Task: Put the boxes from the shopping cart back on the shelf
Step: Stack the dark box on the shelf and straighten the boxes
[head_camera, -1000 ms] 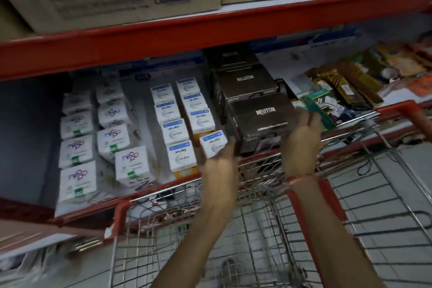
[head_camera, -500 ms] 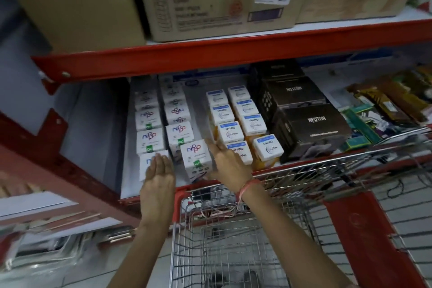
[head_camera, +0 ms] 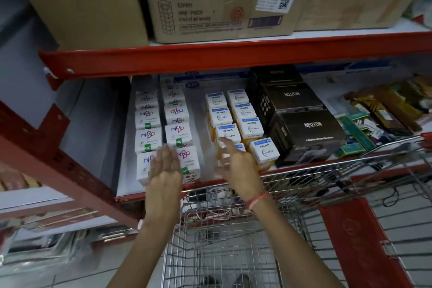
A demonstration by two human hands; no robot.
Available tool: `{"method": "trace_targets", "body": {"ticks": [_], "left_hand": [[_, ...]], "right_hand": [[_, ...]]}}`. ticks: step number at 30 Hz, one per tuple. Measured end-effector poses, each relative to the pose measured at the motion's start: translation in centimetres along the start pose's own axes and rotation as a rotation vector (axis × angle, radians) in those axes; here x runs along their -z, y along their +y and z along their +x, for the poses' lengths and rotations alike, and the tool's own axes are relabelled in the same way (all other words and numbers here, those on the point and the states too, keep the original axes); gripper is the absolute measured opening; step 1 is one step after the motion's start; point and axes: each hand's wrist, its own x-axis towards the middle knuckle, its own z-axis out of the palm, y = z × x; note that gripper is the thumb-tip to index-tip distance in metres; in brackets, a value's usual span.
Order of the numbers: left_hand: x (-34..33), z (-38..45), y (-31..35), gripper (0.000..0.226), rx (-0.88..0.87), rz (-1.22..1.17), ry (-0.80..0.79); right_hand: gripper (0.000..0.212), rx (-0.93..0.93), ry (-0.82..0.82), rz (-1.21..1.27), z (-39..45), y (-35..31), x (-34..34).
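Note:
A red-edged shelf (head_camera: 149, 194) holds two rows of white Nippo boxes (head_camera: 178, 134), two rows of white and blue Wipro Garnet boxes (head_camera: 250, 127), and a stack of dark Neuton boxes (head_camera: 311, 131) to their right. My left hand (head_camera: 164, 170) is flat and open in front of the front Nippo boxes. My right hand (head_camera: 233, 161) is open with fingers spread, just in front of the front Wipro boxes. Neither hand holds anything. The wire shopping cart (head_camera: 222, 241) stands below my arms; no boxes show in its visible part.
Large cardboard cartons (head_camera: 222, 2) sit on the upper shelf. Green and brown packets (head_camera: 378, 112) lie at the right of the shelf. A red slanted upright (head_camera: 53, 147) runs at the left. The cart's red panel (head_camera: 357, 236) stands at the lower right.
A second ago both hands were on the front Neuton box. They let go and moved left to the white boxes. My view has also shifted left and closer.

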Motion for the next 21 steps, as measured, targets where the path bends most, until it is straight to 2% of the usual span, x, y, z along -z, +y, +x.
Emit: {"method": "trace_targets", "body": {"ticks": [2,4,6,9,12,16,18,19,21], "left_hand": [[-0.2,0.5,2.8,0.096,-0.138,-0.053,0.076],[-0.3,1.6,6.1,0.087,-0.265,-0.103,0.110],[-0.4,2.8,8.7,0.079,-0.323,-0.135,0.023],[-1.0,4.0,10.6,0.079,-0.323,-0.126,-0.067],[-0.8,4.3,11.0,0.073,-0.280,-0.173,-0.098],[-0.9,4.1,11.4,0.076,-0.272,-0.164,-0.100],[-0.9,4.5,12.4,0.080,-0.302,-0.191,-0.058],[-0.7,4.9,13.3,0.078,-0.304,-0.245,-0.030],[-0.2,5.9,15.9,0.066,-0.255,-0.444,-0.003]], "right_hand": [[0.048,-0.042,0.232,-0.072,-0.3,2.5,3.0],[0.045,-0.139,0.380,-0.152,-0.4,5.0,4.8],[0.051,-0.213,0.340,-0.237,-0.3,6.5,5.0],[0.050,-0.318,0.223,-0.167,-0.3,6.9,4.3],[0.043,-0.312,0.243,-0.087,-0.3,6.5,3.8],[0.055,-0.302,0.255,-0.126,-0.7,6.6,4.1],[0.055,-0.256,0.357,-0.175,-0.8,7.9,6.0],[0.051,-0.230,0.461,-0.171,-0.9,8.7,7.2],[0.046,-0.260,0.657,-0.144,-1.0,10.6,9.7]]}}
